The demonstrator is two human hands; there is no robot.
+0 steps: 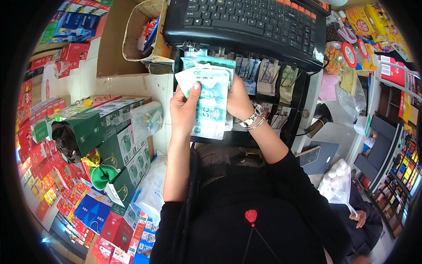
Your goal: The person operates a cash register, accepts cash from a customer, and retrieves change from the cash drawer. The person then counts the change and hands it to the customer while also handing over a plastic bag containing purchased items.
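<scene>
I hold a fanned stack of green banknotes point(211, 112) with both hands, above an open black cash drawer point(298, 109). My left hand point(184, 105) grips the stack's left side, its thumb pressed flat on the top note. Around the right edge curls my right hand point(240, 99), with its fingers partly hidden behind the notes. A bracelet and a bangle circle that wrist. Beneath the hands, the drawer's compartments hold more banknotes point(268, 77) under wire clips; the stack covers the left compartments.
A black keyboard point(247, 19) overhangs the drawer. At left are a cut cardboard box point(135, 36) and stacked gift boxes point(128, 155). A handheld scanner point(321, 120) and smartphone point(309, 155) lie right. Another person's hand point(359, 218) holds a plastic bag point(336, 181) of white round items.
</scene>
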